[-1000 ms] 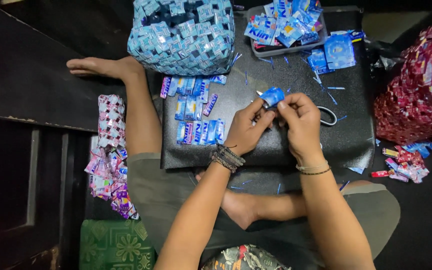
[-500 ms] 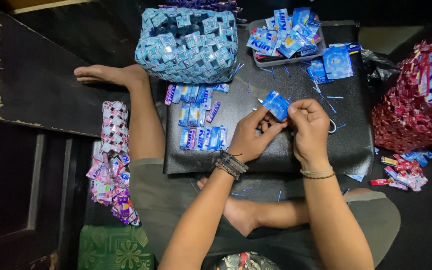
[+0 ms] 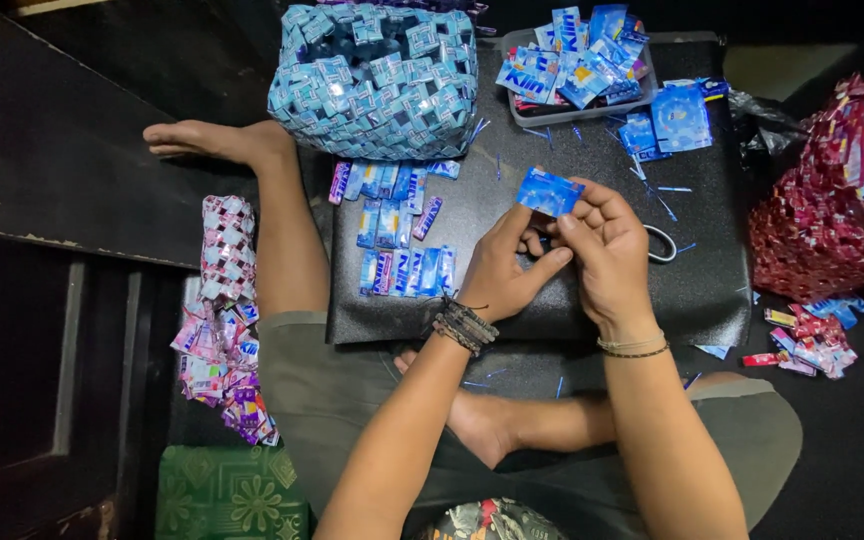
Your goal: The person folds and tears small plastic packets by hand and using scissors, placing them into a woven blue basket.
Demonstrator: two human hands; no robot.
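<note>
Nearest, two hands met over one black board (image 3: 712, 290): the left hand (image 3: 497, 270) and right hand (image 3: 607, 250) together pinched one blue wrapper (image 3: 549, 191) at their fingertips. Beyond lay roughly fifteen folded strips (image 3: 397, 235), one woven blue basket (image 3: 377, 80) and one wrapper tray (image 3: 642, 92).

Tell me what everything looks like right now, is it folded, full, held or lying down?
Blue wrapper: flat, pinched by both hands.
Left hand: gripping the wrapper.
Right hand: gripping the wrapper.
Folded strips: lying in rows on the black board.
Tray: heaped with blue wrappers.
Blue woven basket: standing beyond the strips.
Scissors: mostly hidden behind the right hand.
</note>
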